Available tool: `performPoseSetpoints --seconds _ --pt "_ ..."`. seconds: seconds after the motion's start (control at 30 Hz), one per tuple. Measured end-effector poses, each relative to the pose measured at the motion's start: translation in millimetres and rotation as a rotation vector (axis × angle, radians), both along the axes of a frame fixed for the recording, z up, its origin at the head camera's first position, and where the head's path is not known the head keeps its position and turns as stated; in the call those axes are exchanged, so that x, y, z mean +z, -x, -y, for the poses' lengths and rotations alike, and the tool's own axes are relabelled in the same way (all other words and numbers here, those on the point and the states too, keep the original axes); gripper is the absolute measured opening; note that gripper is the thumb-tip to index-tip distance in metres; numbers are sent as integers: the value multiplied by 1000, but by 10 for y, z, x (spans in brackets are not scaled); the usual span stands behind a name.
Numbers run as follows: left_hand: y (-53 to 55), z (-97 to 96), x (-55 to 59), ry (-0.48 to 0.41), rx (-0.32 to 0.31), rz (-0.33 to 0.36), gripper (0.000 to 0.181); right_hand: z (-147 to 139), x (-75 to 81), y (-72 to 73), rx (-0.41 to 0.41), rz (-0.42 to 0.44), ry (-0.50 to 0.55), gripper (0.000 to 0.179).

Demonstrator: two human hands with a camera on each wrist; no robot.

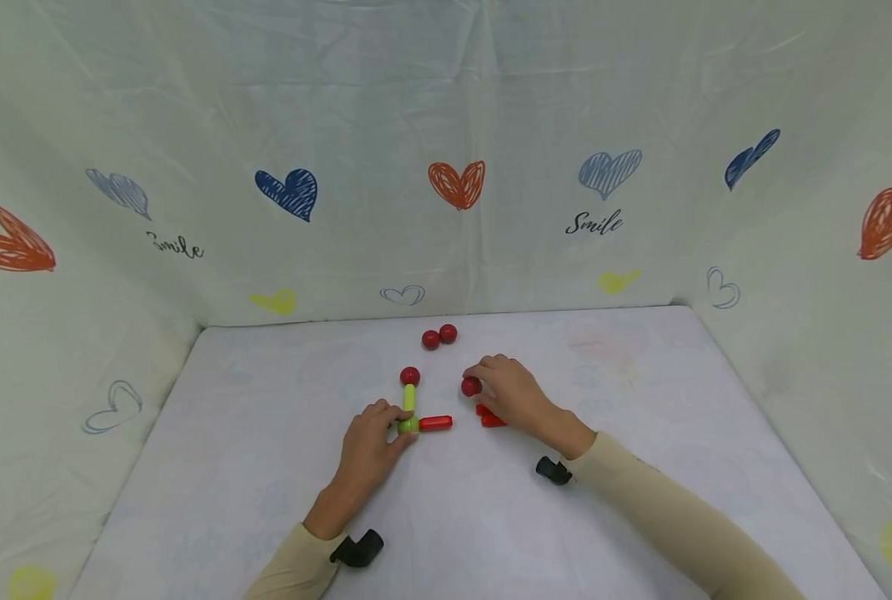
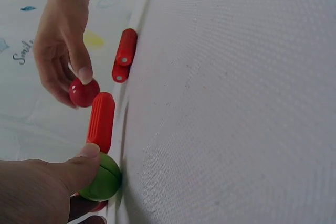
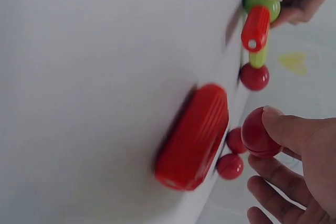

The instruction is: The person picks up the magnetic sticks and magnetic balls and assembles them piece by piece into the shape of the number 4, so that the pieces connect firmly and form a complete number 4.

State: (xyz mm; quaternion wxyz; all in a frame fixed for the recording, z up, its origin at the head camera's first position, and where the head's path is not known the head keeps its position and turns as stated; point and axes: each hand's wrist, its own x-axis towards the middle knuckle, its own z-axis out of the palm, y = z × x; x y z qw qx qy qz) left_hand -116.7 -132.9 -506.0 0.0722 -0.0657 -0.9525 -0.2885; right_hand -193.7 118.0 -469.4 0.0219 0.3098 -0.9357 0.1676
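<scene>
Clock directions follow the head view, with twelve o'clock at the table's far edge. A glossy green ball, plastic by its look, (image 1: pixel 408 425) sat on the white cloth-covered table (image 1: pixel 266 483) as the corner of a small L-shaped figure. A slim yellow-green rod (image 1: pixel 409 400) ran from it toward twelve o'clock, ending at a glossy dark-red ball (image 1: pixel 410 376). A ridged bright-red rod (image 1: pixel 436 423) pointed to three o'clock, its outer end bare.

The left hand (image 1: pixel 367 442) lay at about seven o'clock of the green ball, thumb and fingers pinching it. The right hand (image 1: pixel 513 396) held a second dark-red ball (image 1: pixel 471 386) between thumb and forefinger, the other fingers spread loosely; this ball hung above the cloth, at about one o'clock from the bare end and apart from it. Two loose bright-red rods (image 1: pixel 493 418) lay together at three o'clock, partly under the right hand, and two spare dark-red balls (image 1: pixel 439 337) lay side by side between twelve and one o'clock.

The step in hand seemed to be adding a ball to the red arm of the figure. By that reading, the next move called for lowering the held ball toward seven o'clock, lining it up with the bare end and pressing it on, while the left hand braced the green corner against twisting or sliding.
</scene>
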Motion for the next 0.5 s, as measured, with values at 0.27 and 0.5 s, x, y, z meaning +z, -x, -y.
performPoseSetpoints --seconds 0.27,0.5 --pt "10 -17 13 3 11 29 35 47 -84 -182 62 -12 22 33" --pt "3 -17 13 4 18 37 36 55 -133 -266 70 -6 32 32"
